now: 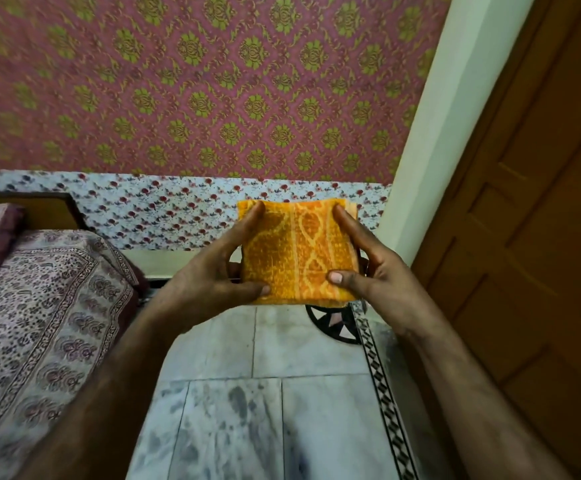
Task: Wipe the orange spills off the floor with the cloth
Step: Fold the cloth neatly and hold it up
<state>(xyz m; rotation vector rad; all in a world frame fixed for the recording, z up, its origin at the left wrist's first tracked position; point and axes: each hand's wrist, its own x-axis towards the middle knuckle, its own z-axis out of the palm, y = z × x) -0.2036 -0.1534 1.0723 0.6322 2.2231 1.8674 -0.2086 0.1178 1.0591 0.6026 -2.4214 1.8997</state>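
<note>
A folded orange and yellow patterned cloth (297, 251) is held up in front of me, well above the floor. My left hand (209, 275) grips its left edge, with a finger on the top corner and the thumb on the bottom corner. My right hand (372, 271) grips the right edge the same way. The white marble floor (265, 393) lies below, with grey smudges near the bottom of the view. No orange spill shows on the visible floor.
A bed with a patterned cover (40, 323) fills the left side. A brown wooden door (531, 220) stands on the right beside a pale green frame (431, 133). A black patterned border strip (382, 393) runs along the floor. A round dark inlay (334, 323) sits beneath the cloth.
</note>
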